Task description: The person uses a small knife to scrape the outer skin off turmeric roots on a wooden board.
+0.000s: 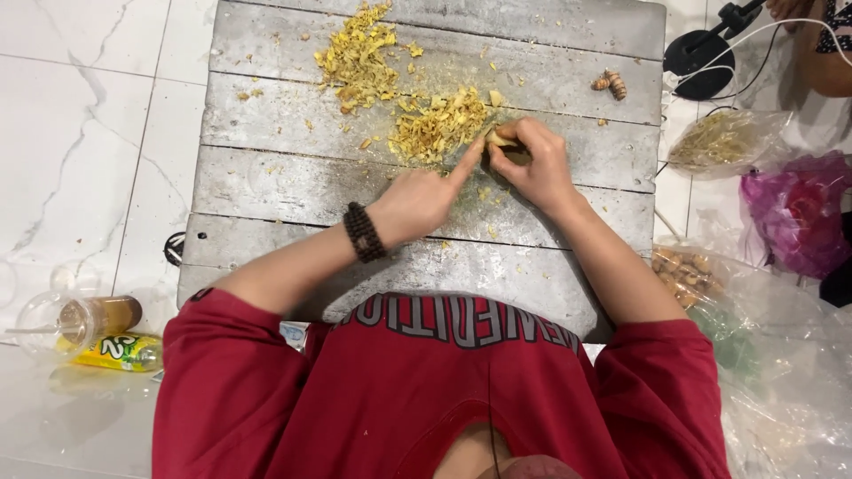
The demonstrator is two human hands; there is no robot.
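1. The right hand [532, 164] pinched a small yellow root piece [501, 139] on the grey table [293, 186].
2. The left hand [424, 197] was curled, one finger touching it.
3. It looked hard, light and slippery; gripping both ends seemed best.
4. Peelings [439, 124] lay beside it.

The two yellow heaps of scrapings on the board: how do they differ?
The far heap lies loose and strung out near the top edge of the grey plank board, away from both hands. The near heap is tighter and rounder, with the left hand pointing into its edge. Both are pale yellow shreds.
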